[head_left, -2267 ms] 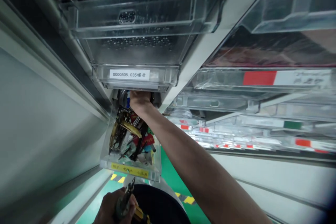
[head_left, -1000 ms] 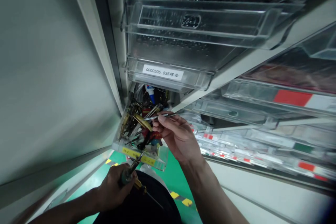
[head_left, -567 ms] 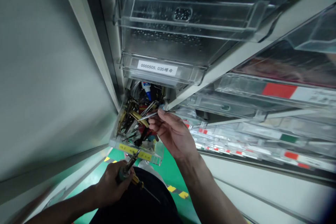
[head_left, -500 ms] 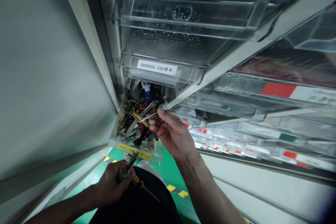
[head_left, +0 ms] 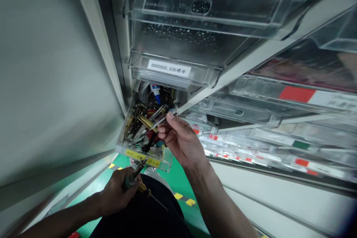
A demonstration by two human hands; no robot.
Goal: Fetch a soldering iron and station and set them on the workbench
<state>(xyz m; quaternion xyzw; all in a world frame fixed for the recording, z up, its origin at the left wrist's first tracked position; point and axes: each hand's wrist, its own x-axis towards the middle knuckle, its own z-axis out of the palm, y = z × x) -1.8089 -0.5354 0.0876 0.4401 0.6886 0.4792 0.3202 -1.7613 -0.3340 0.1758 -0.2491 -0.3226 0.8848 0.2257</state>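
Note:
My right hand (head_left: pixel 185 139) pinches a slim pair of metal tweezers (head_left: pixel 158 122) between thumb and fingers, over an open clear drawer (head_left: pixel 166 164) of small tools. My left hand (head_left: pixel 118 191), in front of the drawer, is closed round two screwdrivers. One, a green-handled screwdriver (head_left: pixel 136 171), points up toward the drawer front. The other, a yellow-handled screwdriver (head_left: pixel 149 193), has its thin shaft pointing down to the right. Inside the drawer lie a yellow-handled tool (head_left: pixel 145 122), a white glue bottle with a blue cap (head_left: pixel 156 93) and several metal tools, partly hidden by my right hand.
Above the tool drawer, a clear drawer with a white label (head_left: pixel 169 67) juts out, and another clear drawer (head_left: pixel 209 9) overhangs it. Rows of labelled drawers (head_left: pixel 251 134) run along the right. A grey panel (head_left: pixel 55 81) closes off the left. Green floor (head_left: pixel 178 180) shows below.
The view has shifted slightly. My right hand has tilted the tweezers a little, still over the drawer. My left hand keeps hold of both screwdrivers, nearly unmoved.

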